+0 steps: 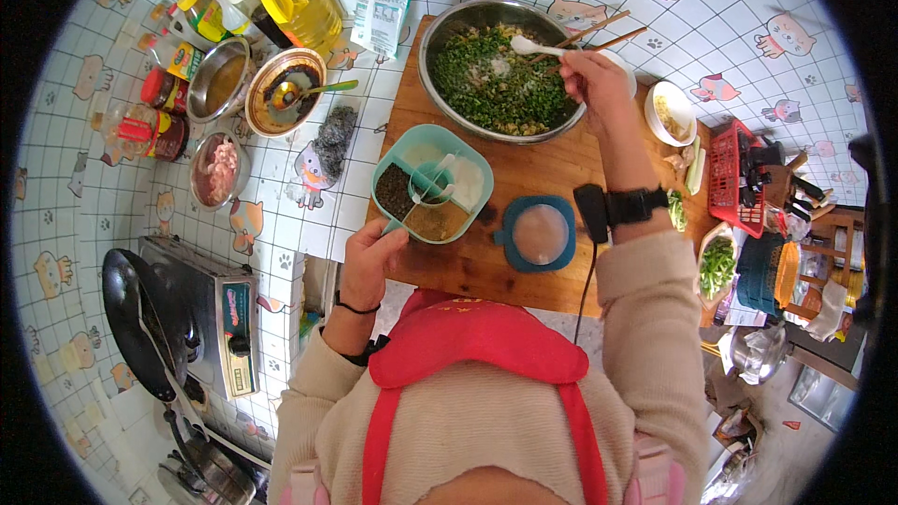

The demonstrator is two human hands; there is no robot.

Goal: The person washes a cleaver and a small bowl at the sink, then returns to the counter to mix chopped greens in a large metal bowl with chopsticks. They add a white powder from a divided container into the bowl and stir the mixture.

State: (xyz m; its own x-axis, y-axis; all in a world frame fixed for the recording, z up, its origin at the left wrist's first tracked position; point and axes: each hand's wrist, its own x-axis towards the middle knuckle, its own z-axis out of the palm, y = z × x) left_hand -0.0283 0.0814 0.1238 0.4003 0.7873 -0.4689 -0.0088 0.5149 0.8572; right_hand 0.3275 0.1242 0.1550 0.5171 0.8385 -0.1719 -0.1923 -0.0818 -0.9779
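Note:
My left hand (367, 262) grips the handle of a teal seasoning box (384, 145) with dark granules, brown powder and white powder in separate compartments. A small clear spoon lies across the dividers. In my right hand (599, 86) is a white plastic spoon (535, 48), held over a large steel bowl (431, 98). Chopped greens (472, 93) fill the bowl, with white grains scattered near their middle. Wooden chopsticks (599, 27) rest in the bowl and stick out past its right rim. The spoon's scoop seems to have nothing in it.
A blue square lid-like piece (512, 257) lies on the wooden board (440, 266). To the right stand a small white bowl (687, 105) and chopped greens in a dish (717, 266). Bottles, an oil jug (313, 14), sauce bowls and raw meat (222, 168) stand left, above a stove with a wok (140, 318).

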